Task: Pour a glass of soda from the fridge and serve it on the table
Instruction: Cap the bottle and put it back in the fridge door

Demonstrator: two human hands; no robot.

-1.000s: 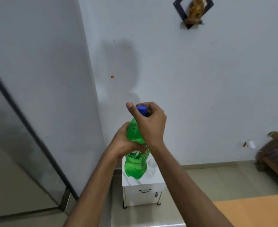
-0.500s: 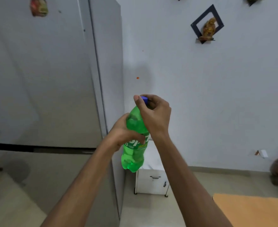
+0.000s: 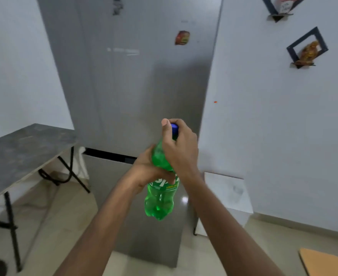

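Capping step: left hand point(image 3: 144, 172) clamps green soda bottle point(image 3: 160, 198); right hand point(image 3: 181, 148) pinches blue cap point(image 3: 175, 129). Fridge point(image 3: 144, 76) at 12 o'clock, shut; returning the bottle next needs a freed hand.

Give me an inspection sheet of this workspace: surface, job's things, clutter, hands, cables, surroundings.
Surface: small white table right of the fridge; dark folding table at left, top bare where seen.
Job's things: green soda bottle held in the air, blue cap on; a faint glass on the white table, blurred.
Clutter: nothing seen.
Hands: left hand wraps the bottle's middle; right hand grips the cap and neck.
Cables: nothing seen.
Surroundings: grey fridge, doors shut, with a magnet; white wall with figurine shelves; tiled floor.
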